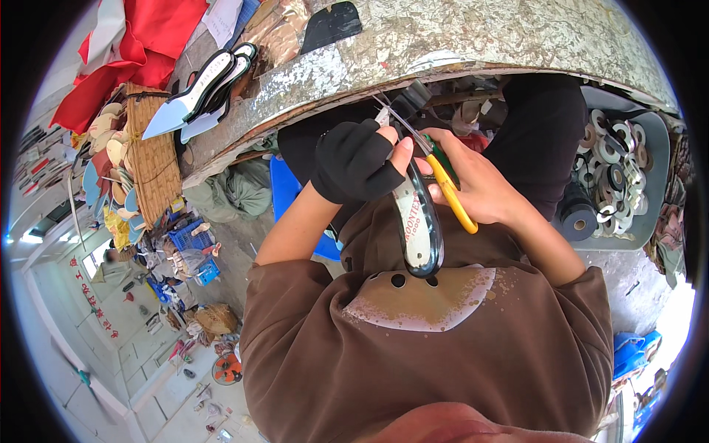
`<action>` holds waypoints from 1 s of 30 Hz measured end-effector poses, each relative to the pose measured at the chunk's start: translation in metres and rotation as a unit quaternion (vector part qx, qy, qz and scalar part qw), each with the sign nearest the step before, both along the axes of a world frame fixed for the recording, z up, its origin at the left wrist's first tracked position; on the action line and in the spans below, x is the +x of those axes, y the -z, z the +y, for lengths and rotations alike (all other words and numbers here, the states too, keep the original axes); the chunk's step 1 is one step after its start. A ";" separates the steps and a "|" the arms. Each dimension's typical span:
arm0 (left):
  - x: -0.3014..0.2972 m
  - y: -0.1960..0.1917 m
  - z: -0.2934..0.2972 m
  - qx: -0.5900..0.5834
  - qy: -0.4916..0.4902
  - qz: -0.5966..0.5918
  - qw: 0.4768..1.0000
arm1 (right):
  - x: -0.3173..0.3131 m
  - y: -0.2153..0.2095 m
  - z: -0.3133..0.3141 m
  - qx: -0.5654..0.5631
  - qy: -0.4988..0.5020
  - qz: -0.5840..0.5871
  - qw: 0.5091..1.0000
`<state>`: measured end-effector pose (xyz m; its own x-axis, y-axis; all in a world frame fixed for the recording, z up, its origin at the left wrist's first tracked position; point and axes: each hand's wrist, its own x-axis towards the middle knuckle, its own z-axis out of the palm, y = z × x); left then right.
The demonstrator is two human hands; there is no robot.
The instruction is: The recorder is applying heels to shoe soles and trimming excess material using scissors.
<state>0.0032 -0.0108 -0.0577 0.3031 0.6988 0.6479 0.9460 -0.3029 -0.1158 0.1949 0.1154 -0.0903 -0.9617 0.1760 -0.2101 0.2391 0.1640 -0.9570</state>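
Note:
My left hand (353,160), in a black fingerless glove, grips a shoe insole (416,221) with a pale top and a glossy black edge, held lengthwise over my lap. My right hand (476,184) is bare and closed around yellow-handled scissors (443,177). The scissor blades point up and left, past the insole's upper end near the workbench edge. Both hands sit close together above my brown sweatshirt.
A worn, glue-stained workbench (473,37) curves across the top, with pointed insoles (199,92) stacked at its left end. A grey tray (653,184) of tape rolls stands at the right. Red cloth (140,52), a woven mat and more shoe soles lie at the left.

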 end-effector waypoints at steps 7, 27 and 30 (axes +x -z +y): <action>0.002 0.004 0.002 -0.010 0.008 -0.015 1.000 | 0.009 0.005 -0.005 -0.068 0.019 -0.016 0.997; 0.014 -0.008 0.008 0.059 -0.232 -0.774 0.587 | -0.044 -0.005 0.027 0.161 0.036 0.292 0.942; 0.004 -0.003 0.001 0.030 -0.253 -0.699 0.668 | -0.042 0.004 0.017 0.052 0.099 0.224 0.968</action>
